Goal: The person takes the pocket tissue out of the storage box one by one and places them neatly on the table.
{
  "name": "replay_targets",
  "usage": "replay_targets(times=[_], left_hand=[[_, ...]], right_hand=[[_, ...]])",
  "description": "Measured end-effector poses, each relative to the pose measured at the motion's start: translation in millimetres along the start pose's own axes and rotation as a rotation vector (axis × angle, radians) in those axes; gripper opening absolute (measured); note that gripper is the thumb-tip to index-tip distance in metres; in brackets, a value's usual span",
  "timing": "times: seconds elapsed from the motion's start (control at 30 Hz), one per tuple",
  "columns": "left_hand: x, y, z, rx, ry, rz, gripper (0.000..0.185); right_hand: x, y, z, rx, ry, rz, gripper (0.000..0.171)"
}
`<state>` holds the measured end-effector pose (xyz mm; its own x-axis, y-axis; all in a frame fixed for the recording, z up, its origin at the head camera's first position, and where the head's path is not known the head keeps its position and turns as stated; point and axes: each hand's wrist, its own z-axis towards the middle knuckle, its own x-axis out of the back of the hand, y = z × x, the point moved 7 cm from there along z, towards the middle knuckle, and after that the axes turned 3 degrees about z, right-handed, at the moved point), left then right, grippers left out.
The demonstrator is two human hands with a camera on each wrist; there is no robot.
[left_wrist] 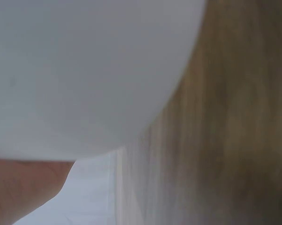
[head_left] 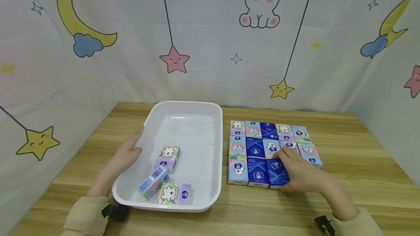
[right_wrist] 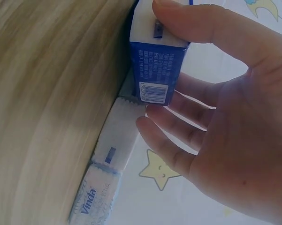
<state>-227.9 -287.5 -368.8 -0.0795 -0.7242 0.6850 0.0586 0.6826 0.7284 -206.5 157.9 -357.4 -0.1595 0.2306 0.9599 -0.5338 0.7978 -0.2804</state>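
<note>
My right hand [head_left: 300, 173] pinches a dark blue tissue pack [head_left: 275, 172] at the right end of the front row of packs. In the right wrist view the thumb presses on the pack's pale end, while the other fingers reach behind its barcode side. My left hand [head_left: 122, 158] rests along the left side of a white plastic tray [head_left: 218, 148], its fingers lying fairly straight at the rim. Inside the tray, near its front, are three cartoon-print tissue packs: one purple and white [head_left: 168, 157], one tilted with its barcode up [head_left: 153, 183], one flat [head_left: 175, 194].
Right of the tray, blue and cartoon-print packs [head_left: 255, 148] lie in three tight rows on the wooden table [head_left: 236, 214]. A white curtain [head_left: 213, 21] printed with stars, moons and a rabbit hangs behind and at both sides.
</note>
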Motion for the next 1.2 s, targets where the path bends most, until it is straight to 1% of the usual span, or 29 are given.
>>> replay_targets(times=[0.23,0.5,0.73,1.0,1.2], left_hand=[[-0.2,0.7,0.0,-0.002,-0.003,-0.003,0.074],[0.1,-1.9,1.1,0.007,-0.008,-0.005,0.074],[0.0,-1.8,1.6,-0.002,-0.004,-0.008,0.074],[1.5,-4.0,1.8,0.010,-0.006,-0.010,0.073],[1.1,-4.0,1.3,0.006,-0.005,-0.011,0.074]], right_hand=[[-1,1,0,-0.005,-0.006,0.006,0.075],[-1,1,0,-0.011,-0.012,0.016,0.074],[-1,1,0,-0.011,-0.014,0.020,0.074],[0,1,2,-0.016,-0.027,0.029,0.077],[5,-9,2,-0.025,-0.031,0.004,0.081]])
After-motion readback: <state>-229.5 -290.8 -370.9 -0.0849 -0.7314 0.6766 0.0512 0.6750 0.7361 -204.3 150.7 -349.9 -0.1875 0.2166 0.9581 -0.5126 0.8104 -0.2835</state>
